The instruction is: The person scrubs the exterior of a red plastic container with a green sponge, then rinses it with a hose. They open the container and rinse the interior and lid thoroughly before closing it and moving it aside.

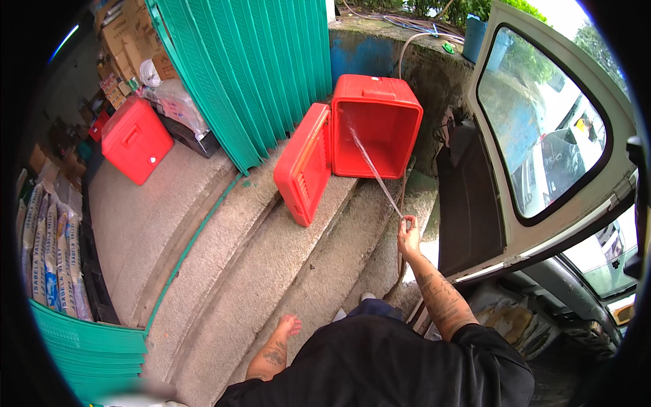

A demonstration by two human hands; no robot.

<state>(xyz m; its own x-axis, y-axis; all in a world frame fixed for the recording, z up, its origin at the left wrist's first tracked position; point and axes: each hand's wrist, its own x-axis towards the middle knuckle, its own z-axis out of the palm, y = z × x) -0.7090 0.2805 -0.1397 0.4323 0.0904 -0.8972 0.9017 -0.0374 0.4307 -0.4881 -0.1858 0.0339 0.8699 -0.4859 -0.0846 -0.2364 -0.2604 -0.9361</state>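
My right hand (409, 235) grips the end of a hose (402, 259), its fingers closed around it. A stream of water (374, 170) runs from there into a red cooler box (376, 127), which lies tipped on the steps with its opening towards me. The cooler's lid (303, 165) hangs open at its left side. My left hand (290, 324) is held low over the steps, empty, its fingers slightly apart. The hose trails below my right hand and also shows behind the cooler.
Concrete steps (264, 264) curve up to the left, past a green folding metal shutter (249, 66). Another red cooler (137, 140) stands inside near cartons and printed sacks (56, 249). At right, an open vehicle door (493, 193) stands close to my right arm.
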